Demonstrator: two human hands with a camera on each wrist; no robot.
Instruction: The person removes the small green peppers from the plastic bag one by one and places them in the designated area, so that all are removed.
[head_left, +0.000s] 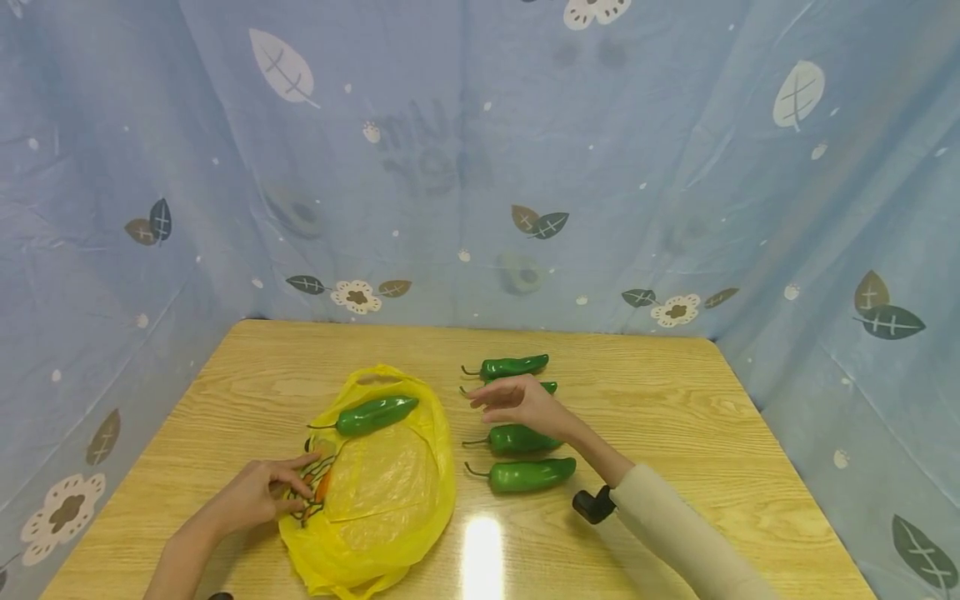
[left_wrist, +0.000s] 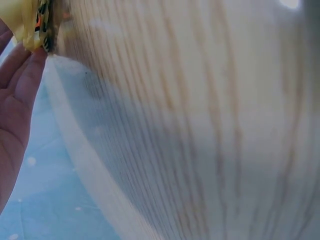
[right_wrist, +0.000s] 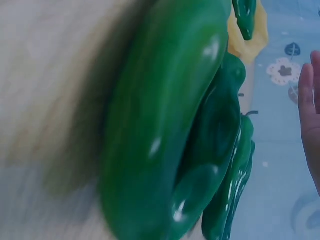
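Observation:
A yellow plastic bag [head_left: 382,492] lies spread on the table, with a dark and orange print along its left side. My left hand [head_left: 258,493] pinches that printed edge; in the left wrist view, yellow plastic [left_wrist: 25,25] shows between the thumb and fingers. One green pepper [head_left: 375,415] rests on the bag's far part, stem to the left. To the right, several green peppers [head_left: 531,475] lie in a column, stems also leftward. Above the middle of that column is my right hand [head_left: 517,400], fingers loosely bent and holding nothing, partly hiding the peppers beneath it.
A wooden table [head_left: 675,433] fills the lower view. Blue patterned cloth [head_left: 465,167] hangs behind it and on both sides. Black wrist mounts, one [head_left: 594,505] on the right arm, sit below the hands. Bright glare [head_left: 482,554] marks the near tabletop.

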